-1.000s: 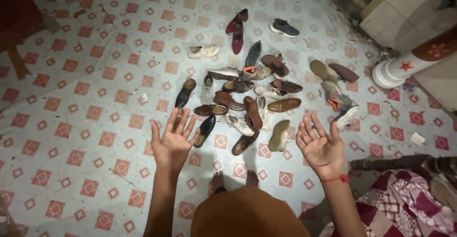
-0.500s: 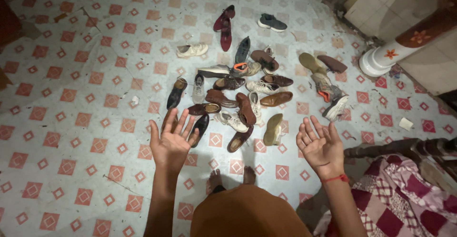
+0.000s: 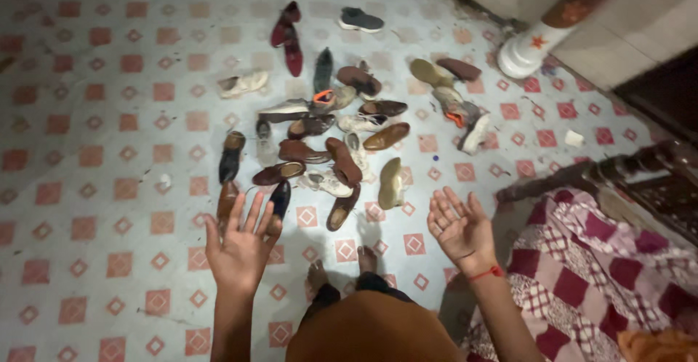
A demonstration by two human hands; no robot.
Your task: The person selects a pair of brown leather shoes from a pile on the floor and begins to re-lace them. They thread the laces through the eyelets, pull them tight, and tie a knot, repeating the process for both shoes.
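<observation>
- Leather and canvas mostly: pile of shoes (image 3: 327, 137) lies on the tiled floor (image 3: 94, 187) just ahead of both hands, nothing held.
- Left hand (image 3: 240, 246) is spread wide, palm up, fingers over the near edge of the pile; nearest to it are a black shoe (image 3: 279, 198) and a brown shoe (image 3: 227, 202).
- Right hand (image 3: 459, 225) is also palm up, fingers loosely splayed, empty; the pale upturned shoe (image 3: 391, 183) sits just ahead and to its left.
- Handling, by the look: each shoe light, soles stiff, uppers soft enough to pinch (not fragile). Heel collar or the open mouth is likely the best hold; glossy dress shoes may be slicker.
- Shoes overlap mid-pile, so lifting one could drag a neighbour.
- Room: open tile left of the left hand and behind the pile. Right of the right hand it's tight: patterned red cloth (image 3: 582, 275) and a dark wooden frame (image 3: 625, 166) close by.
- Bare feet (image 3: 342, 271) stand between the hands, near the pile.
</observation>
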